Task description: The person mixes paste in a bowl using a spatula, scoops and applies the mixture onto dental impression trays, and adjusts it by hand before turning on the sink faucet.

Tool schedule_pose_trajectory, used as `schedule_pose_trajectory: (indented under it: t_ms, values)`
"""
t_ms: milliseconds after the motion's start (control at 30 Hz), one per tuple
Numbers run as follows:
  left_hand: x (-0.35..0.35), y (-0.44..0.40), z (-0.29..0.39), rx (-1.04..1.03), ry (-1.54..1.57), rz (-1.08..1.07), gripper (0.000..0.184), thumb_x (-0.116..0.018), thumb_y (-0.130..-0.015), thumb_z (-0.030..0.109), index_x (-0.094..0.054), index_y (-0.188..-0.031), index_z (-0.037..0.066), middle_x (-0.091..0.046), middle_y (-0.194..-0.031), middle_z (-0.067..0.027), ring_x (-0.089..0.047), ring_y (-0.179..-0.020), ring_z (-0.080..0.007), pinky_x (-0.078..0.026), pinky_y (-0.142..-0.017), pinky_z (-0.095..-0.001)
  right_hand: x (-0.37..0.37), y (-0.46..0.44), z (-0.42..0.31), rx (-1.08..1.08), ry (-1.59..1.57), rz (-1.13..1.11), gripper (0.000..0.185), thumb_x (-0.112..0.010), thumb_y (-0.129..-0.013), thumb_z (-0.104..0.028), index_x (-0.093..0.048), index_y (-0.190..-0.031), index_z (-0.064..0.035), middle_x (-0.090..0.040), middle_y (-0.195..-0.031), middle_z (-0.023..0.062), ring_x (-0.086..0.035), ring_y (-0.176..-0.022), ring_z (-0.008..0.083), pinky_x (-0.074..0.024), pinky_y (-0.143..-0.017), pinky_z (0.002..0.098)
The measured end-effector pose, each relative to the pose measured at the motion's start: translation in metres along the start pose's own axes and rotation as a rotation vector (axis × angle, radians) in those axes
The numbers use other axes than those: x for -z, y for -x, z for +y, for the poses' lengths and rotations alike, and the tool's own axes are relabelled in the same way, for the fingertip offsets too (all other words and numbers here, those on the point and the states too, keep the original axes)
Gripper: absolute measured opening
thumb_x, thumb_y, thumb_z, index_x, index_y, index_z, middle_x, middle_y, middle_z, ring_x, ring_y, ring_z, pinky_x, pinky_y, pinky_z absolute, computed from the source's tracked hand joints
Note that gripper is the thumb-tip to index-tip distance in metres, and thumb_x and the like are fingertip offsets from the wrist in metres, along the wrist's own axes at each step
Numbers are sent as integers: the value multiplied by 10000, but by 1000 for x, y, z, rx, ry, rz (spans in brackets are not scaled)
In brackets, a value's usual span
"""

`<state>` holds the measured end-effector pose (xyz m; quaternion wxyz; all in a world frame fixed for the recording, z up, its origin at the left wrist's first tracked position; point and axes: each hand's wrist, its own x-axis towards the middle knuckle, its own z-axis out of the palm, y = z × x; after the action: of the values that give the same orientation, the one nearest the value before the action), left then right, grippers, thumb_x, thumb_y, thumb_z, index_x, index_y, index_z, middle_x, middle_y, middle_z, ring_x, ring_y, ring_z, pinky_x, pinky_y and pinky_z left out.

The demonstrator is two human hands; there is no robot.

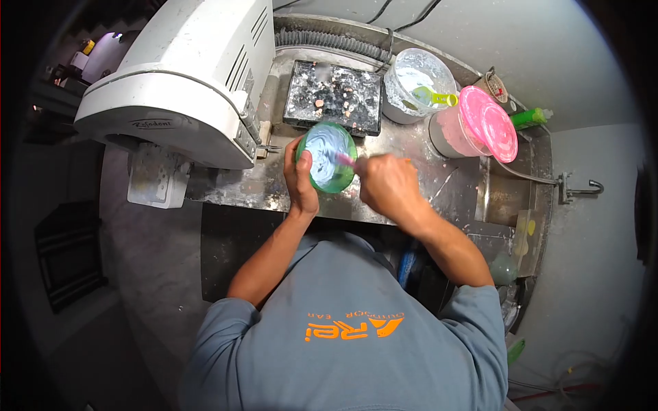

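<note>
A green bowl (349, 179) holding a pale blue-white paste (322, 152) is tilted above the front part of the worktop. My left hand (300, 179) grips the bowl's left side, with the thumb over the rim. At the bowl's right side, my right hand (391, 181) is closed round a tool with a pink part (346, 161), which reaches into the paste. The tool and the fingers of my right hand are blurred, and the tool's tip cannot be made out.
A white machine (171, 96) stands at the left. Behind the bowl lies a black speckled box (295, 96). Farther right are a tub of white powder (404, 103) with a green scoop (444, 99), a pink-lidded tub (445, 140), a green bottle (528, 119) and a tap (582, 191).
</note>
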<state>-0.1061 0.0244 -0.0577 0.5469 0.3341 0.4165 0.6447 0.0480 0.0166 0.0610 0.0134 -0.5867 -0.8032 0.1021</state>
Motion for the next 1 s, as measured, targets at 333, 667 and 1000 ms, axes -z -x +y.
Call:
schedule_pose_trajectory:
  t_ms: [333,667,1000]
  values:
    - [0,-7,11,80,-53,-159,516,-592,-933,406,-563,-1223,-20,-619,-1102,-92,-561,-1003,-148,-463,-891,-304,-1,18,13,17,63,-49,128,-645,-797,-120,-660,-825,4,-637,-637,197,-664,-616,382,-512,-576,507]
    - [0,-2,-1,309,48,-217,446,-541,-978,400,-577,-1183,6,-614,-1070,-61,-568,-963,-125,-460,-870,-285,1,17,14,71,-61,-54,145,-678,-856,-162,-726,-885,-29,-653,-634,173,-658,-612,374,-500,-589,493]
    - [-2,-35,23,1084,142,-686,583,-441,-1007,538,-609,-1263,41,-694,-1158,-116,-699,-1012,-204,-580,-879,-364,37,8,11,510,301,-229,153,-636,-857,-198,-738,-956,-140,-649,-831,87,-704,-743,296,-559,-620,418]
